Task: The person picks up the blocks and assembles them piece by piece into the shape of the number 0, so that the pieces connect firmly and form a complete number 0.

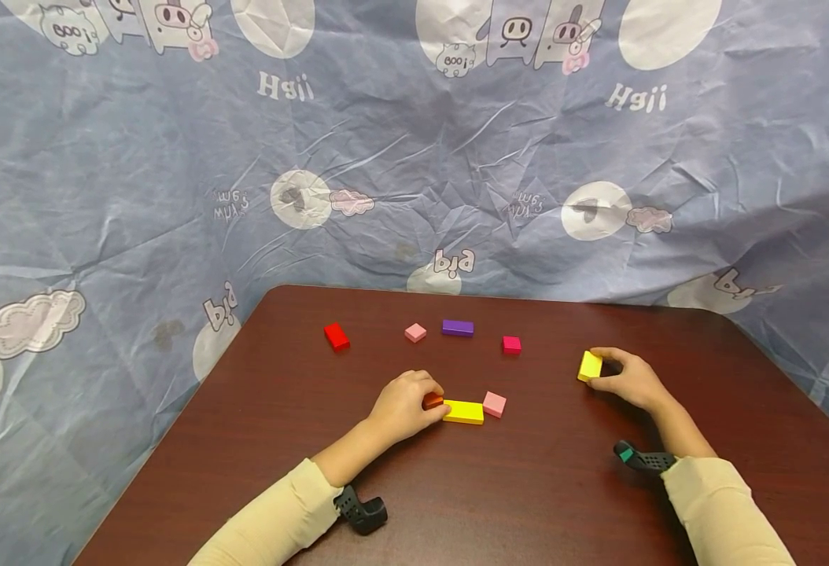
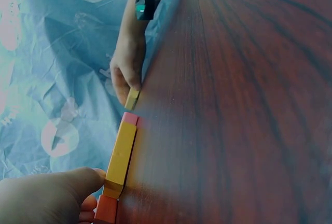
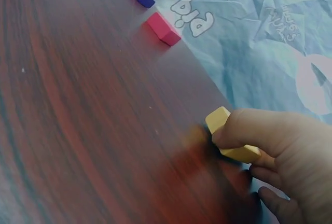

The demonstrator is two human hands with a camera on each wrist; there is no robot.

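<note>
Near the middle of the table, my left hand point(image 1: 406, 405) pinches an orange block point(image 2: 106, 209) between thumb and fingers, which hide much of it. The orange block meets one end of a long yellow block point(image 1: 463, 413), and my thumb tip lies against that joint. At the yellow block's other end sits a pink block point(image 1: 495, 404). Over on the right, my right hand point(image 1: 629, 380) pinches a shorter yellow block point(image 3: 243, 152) between thumb and fingers, at or just over the tabletop; I cannot tell which.
Along the back of the dark wooden table point(image 1: 528, 487) lie a red block point(image 1: 337, 336), a second pink block point(image 1: 415, 332), a purple block point(image 1: 458, 328) and a crimson block point(image 1: 511, 345). A patterned blue cloth point(image 1: 400, 134) hangs behind the table.
</note>
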